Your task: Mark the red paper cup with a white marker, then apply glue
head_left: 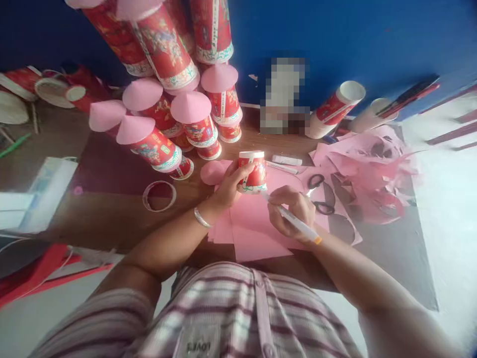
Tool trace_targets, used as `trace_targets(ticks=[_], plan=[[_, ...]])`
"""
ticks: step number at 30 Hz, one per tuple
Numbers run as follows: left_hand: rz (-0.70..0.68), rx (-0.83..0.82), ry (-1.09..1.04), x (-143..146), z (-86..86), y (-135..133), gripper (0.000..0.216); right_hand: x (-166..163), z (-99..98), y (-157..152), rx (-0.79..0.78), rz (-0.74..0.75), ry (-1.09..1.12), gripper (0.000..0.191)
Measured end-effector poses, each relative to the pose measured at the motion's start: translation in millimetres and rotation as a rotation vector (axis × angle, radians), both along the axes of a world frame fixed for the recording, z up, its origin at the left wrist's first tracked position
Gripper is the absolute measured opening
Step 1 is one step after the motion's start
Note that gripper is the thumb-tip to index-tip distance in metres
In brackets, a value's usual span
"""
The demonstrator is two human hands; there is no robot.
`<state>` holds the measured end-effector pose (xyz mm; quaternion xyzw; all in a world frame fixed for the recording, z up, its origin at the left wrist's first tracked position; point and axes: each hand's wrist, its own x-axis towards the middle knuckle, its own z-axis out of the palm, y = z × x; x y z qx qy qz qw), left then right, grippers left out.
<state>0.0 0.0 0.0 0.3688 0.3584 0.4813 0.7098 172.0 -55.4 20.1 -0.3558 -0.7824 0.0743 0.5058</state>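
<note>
My left hand [229, 184] grips a red and white paper cup [253, 171] standing upside down on a stack of pink paper sheets [253, 223]. My right hand [292, 211] pinches a white pen [298, 223] with an orange end, its tip at the cup's rim on the paper. A silver bangle [201, 217] circles my left wrist. A pink paper circle [212, 172] lies just left of the cup.
Stacks of red cups topped with pink paper cones [179, 114] rise behind. A tape roll [159, 195] lies at left. Black scissors [319, 191] and a heap of pink paper scraps [368, 169] lie at right. A cup tube [335, 110] leans against the blue wall.
</note>
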Motion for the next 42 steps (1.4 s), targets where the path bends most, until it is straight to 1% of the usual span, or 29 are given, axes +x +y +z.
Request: trace_targets(ticks=[5, 11, 16, 20, 25, 27, 33, 37, 42], plan=[[0.02, 0.009, 0.014, -0.4, -2.4, -0.2, 0.026, -1.4, -2.0, -2.0, -0.063, -0.004, 0.021, 0.016], [0.016, -0.013, -0.01, -0.6, -3.4, 2.0, 0.027, -0.2, -1.8, -3.9, -0.125, -0.041, 0.053, 0.015], [0.013, 0.015, 0.014, -0.5, 1.4, 0.9, 0.025, -3.0, -1.6, -2.5, -0.051, -0.026, 0.012, 0.015], [0.023, 0.039, 0.026, -0.2, 2.6, 0.5, 0.025, -3.9, -0.9, -1.0, 0.014, -0.049, -0.029, 0.015], [-0.013, 0.033, 0.022, -0.7, -2.8, 1.1, 0.035, -1.8, -0.4, 0.6, 0.072, -0.044, -0.08, 0.016], [-0.022, 0.029, 0.02, -1.1, -6.3, 1.4, 0.038, -1.2, -0.5, 0.9, 0.087, -0.038, -0.097, 0.016], [0.014, 0.088, 0.108, -2.2, -13.4, 0.9, 0.032, -1.8, 0.3, 2.6, 0.11, -0.06, -0.109, 0.018], [0.015, 0.086, 0.121, -1.8, -10.6, -0.1, 0.027, -2.6, 1.3, 3.5, 0.121, -0.058, -0.13, 0.02], [-0.007, 0.053, 0.109, -0.8, -5.0, -1.1, 0.028, -2.6, 1.4, 3.8, 0.124, -0.07, -0.147, 0.02]])
